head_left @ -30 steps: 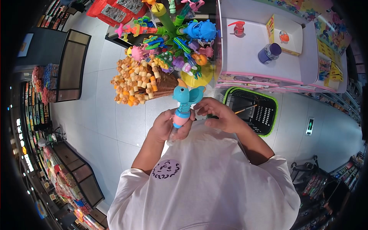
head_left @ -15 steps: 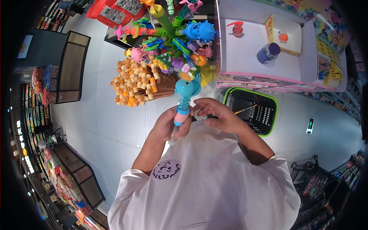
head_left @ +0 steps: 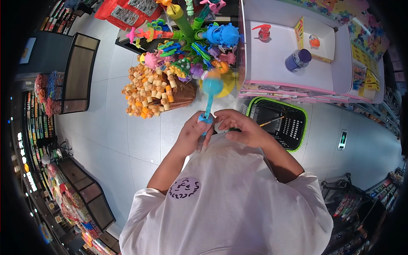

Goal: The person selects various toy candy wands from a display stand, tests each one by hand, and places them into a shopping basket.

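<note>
Our left hand (head_left: 190,135) grips the blue toy (head_left: 210,100) low, probably freeing its blurred head (head_left: 212,86); our right hand (head_left: 243,128), half-curled, seems empty.

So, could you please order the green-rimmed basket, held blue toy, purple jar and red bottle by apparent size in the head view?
1. Green-rimmed basket
2. Held blue toy, visible part only; blur and nearness make this placing less sure
3. Purple jar
4. Red bottle

You held one turquoise toy (head_left: 212,87); the shelf (head_left: 268,60) bore one bottle (head_left: 264,34), one purple jar (head_left: 296,62) and, near its right edge, one box (head_left: 300,35).
</note>
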A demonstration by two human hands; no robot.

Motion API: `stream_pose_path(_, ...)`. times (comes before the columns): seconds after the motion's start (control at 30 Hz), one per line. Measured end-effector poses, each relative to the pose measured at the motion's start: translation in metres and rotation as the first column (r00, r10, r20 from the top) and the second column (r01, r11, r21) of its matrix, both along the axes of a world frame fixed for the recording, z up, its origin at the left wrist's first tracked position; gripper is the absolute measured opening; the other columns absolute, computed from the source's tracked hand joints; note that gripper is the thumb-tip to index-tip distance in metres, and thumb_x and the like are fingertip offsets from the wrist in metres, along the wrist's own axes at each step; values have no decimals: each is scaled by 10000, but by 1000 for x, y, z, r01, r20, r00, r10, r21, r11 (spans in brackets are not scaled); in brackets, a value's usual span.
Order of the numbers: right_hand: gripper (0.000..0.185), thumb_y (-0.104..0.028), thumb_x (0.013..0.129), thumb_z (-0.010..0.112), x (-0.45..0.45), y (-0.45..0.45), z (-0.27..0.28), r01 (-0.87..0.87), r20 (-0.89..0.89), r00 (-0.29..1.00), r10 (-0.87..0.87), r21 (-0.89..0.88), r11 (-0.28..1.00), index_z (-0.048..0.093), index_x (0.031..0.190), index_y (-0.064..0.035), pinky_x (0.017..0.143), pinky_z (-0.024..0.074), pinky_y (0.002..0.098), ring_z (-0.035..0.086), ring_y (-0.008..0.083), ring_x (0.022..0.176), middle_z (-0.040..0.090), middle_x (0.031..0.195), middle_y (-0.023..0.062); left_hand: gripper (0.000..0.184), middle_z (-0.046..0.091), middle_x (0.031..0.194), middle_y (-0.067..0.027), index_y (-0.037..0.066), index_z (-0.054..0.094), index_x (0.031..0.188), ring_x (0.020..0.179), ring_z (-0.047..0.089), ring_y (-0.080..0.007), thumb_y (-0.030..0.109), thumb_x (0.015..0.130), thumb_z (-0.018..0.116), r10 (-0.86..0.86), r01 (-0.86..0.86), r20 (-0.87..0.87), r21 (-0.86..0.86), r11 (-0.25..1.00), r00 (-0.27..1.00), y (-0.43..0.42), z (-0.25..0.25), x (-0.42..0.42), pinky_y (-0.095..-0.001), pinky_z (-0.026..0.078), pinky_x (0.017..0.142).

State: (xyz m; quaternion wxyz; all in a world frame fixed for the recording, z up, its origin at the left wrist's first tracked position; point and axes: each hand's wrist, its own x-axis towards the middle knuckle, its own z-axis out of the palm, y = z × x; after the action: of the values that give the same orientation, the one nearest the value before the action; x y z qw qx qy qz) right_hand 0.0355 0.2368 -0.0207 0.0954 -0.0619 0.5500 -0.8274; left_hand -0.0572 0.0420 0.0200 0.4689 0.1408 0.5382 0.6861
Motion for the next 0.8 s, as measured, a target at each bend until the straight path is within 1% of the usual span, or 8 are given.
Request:
stream_pose_path(0.03,680,-260,860,681,0,1,1,-5,5,1000,5,16,1000,350,1395,-4,968,410,364,522,191,1071,504,1265,123,479,522,687,-42,-7,477,1120,509,481,-93,436,941,509,63,-75,-176,-64,995,982,2,-1,2,-234,411,481)
stream_pose_path(0.17,605,-130,863,652,-2,0,1,38,-47,998,-36,30,999,364,1381,-13,918,447,339,555,170,1001,537,1209,109,443,536,693,-23,1,460,1159,545,502,-83,379,943,540,-3,-33,-285,-122,992,958,1,-3,2,-228,419,519)
stream_pose_path(0.27,603,-136,867,650,-2,-1,0,65,-68,996,-65,1,998,359,1377,-1,907,453,335,561,169,999,535,1208,111,449,565,704,-25,14,457,1182,584,540,-92,371,931,563,-96,-15,-431,-246,969,897,2,-2,0,-241,442,547)
stream_pose_path(0.37,578,-132,872,641,-3,1,-1,68,-67,996,-65,32,997,365,1361,7,896,460,335,574,164,974,553,1182,101,463,619,747,-83,28,448,1201,629,617,-163,366,916,583,-184,1,-487,-352,936,854,2,-1,-1,-282,475,586)
stream_pose_path(0.43,538,-128,872,639,-3,1,-4,69,-41,997,-67,46,997,392,1329,10,891,462,333,578,156,959,570,1146,92,478,651,820,-144,39,438,1214,677,662,-276,362,900,599,-260,-19,-617,-407,913,743,3,-1,0,-339,498,614)
stream_pose_path(0.53,440,-123,873,636,-1,-1,-12,94,11,995,-95,29,995,454,1249,15,867,465,323,580,135,926,597,1061,70,501,659,874,-175,50,430,1225,722,667,-344,356,879,625,-282,-30,-693,-401,916,663,6,-4,2,-380,508,635)
stream_pose_path(0.67,285,-112,875,632,1,-1,-19,168,135,975,-175,60,984,537,1118,5,803,459,296,562,106,874,597,959,32,516,659,872,-169,52,430,1224,704,666,-342,350,861,646,-294,-34,-690,-419,908,662,8,-5,4,-392,509,629)
stream_pose_path(0.8,396,-38,902,553,5,3,-21,139,125,981,-151,99,985,482,1290,-4,824,426,263,510,81,904,561,1009,-3,516,659,872,-163,53,431,1214,677,662,-339,339,850,660,-291,-36,-713,-404,914,638,9,-5,4,-390,508,617)
